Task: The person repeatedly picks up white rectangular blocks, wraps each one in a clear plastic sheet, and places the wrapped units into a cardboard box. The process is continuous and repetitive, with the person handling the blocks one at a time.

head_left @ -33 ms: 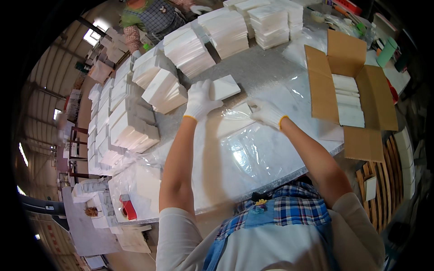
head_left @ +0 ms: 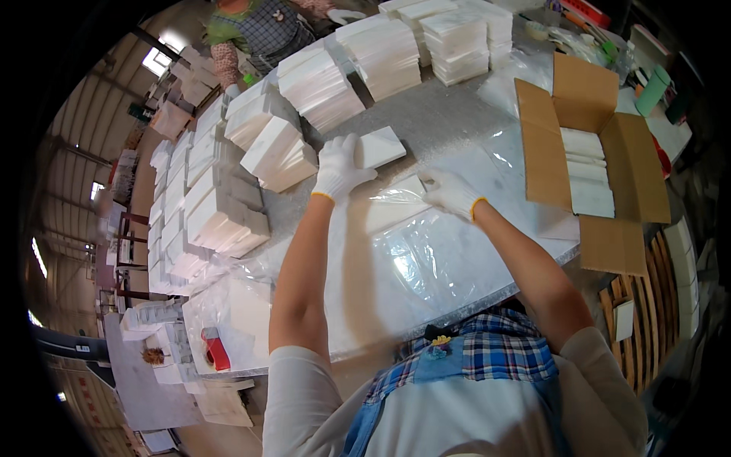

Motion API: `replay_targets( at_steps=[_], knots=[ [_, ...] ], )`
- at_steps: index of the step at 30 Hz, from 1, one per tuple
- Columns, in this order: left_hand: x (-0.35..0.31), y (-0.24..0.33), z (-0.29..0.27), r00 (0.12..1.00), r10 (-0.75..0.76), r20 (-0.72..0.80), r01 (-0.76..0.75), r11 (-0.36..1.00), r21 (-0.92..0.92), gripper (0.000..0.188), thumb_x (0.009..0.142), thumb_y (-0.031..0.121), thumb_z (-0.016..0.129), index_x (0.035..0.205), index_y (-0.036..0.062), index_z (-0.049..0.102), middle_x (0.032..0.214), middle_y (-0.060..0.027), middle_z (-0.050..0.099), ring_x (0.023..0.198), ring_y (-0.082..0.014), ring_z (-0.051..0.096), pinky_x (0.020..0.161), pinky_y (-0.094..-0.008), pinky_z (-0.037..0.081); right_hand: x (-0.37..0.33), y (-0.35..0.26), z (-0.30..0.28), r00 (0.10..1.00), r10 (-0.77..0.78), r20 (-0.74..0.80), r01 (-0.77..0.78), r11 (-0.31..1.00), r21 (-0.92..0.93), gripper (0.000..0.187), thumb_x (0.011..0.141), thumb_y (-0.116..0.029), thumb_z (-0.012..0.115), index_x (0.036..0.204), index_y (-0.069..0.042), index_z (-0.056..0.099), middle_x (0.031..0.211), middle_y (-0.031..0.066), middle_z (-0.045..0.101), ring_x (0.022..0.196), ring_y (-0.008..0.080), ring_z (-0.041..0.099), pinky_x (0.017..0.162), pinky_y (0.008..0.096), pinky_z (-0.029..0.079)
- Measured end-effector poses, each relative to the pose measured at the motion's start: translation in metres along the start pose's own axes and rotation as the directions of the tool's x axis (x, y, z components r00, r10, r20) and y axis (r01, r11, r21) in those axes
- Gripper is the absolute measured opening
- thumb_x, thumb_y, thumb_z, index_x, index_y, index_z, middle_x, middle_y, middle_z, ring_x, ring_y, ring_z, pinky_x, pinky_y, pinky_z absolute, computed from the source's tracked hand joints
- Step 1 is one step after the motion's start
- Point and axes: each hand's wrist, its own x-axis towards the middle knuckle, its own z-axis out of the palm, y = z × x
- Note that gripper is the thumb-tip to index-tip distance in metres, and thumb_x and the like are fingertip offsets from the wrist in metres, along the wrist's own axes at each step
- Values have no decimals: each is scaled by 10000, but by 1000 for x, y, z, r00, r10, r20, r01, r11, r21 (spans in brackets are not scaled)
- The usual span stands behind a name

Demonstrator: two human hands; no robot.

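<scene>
My left hand [head_left: 339, 165], in a white knit glove with a yellow cuff, grips the left end of a white marble tile [head_left: 382, 148] lying on the grey tabletop. To its right, my gloved right hand [head_left: 451, 193] is closed with its fingertips on clear plastic film [head_left: 411, 255]. The film is wrinkled and shiny. Under it, between my hands, is another white tile [head_left: 394, 204], partly covered. Just left of my left hand leans a short stack of tiles [head_left: 282, 156].
Tall tile stacks [head_left: 320, 87] line the far and left sides of the table. An open cardboard box [head_left: 544, 145] holding white tiles stands at the right. A red tape dispenser [head_left: 215, 350] lies at the near left corner. Across the table, a person in a checked apron [head_left: 278, 34] stands.
</scene>
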Motion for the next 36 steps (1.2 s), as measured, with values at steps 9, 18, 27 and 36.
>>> replay_targets(
  at_steps=[9,18,27,36],
  knots=[
    [-8,7,36,998,4,55,3,993,-121,937,656,501,852,1409,35,547,1308,-210,590,1269,-404,507,1111,-469,415,-7,3,0,997,66,40,-70,991,112,526,868,-180,659,1378,-56,619,1150,183,707,769,199,657,742,338,542],
    [-35,-9,31,984,-172,46,178,960,-218,921,657,452,874,1411,28,559,1303,-225,590,1264,-402,525,1100,-457,437,-22,-39,23,801,-598,25,351,436,-829,325,910,-133,601,1205,-94,731,1156,174,700,1102,327,646,999,425,504],
    [-55,-17,13,985,-174,-6,166,949,-268,929,658,456,865,1407,8,547,1296,-228,590,1271,-403,520,1108,-464,431,-17,-48,46,854,-467,228,514,693,-506,300,845,-85,588,1113,-44,716,1182,172,698,1126,342,649,985,448,515],
    [-53,-6,3,986,-165,35,168,951,-259,971,637,481,851,1419,-3,538,1306,-234,583,1274,-415,502,1109,-469,424,-35,-63,51,780,-517,352,612,516,-599,300,877,-71,599,1164,-72,687,1108,139,693,1029,324,681,925,460,544]
  ],
)
